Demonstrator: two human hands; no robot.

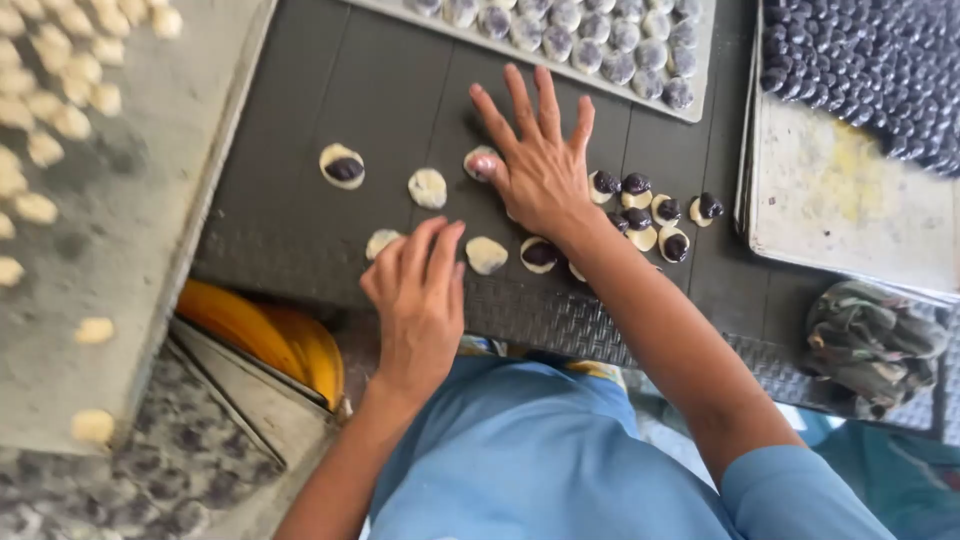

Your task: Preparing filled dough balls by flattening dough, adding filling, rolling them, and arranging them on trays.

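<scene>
Pale dough discs on my dark counter: some carry dark filling, several bare; right hand presses flat, fingers spread; left hand, fingers together, touches one.

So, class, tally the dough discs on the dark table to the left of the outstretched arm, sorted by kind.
Discs with dark filling: 2
Plain discs: 3
Discs partly hidden by the right hand or its arm: 2
Total: 7

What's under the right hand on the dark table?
A pale flattened dough disc pokes out beneath the right hand, pinkish at its edge. Anything under the palm is covered.
</scene>
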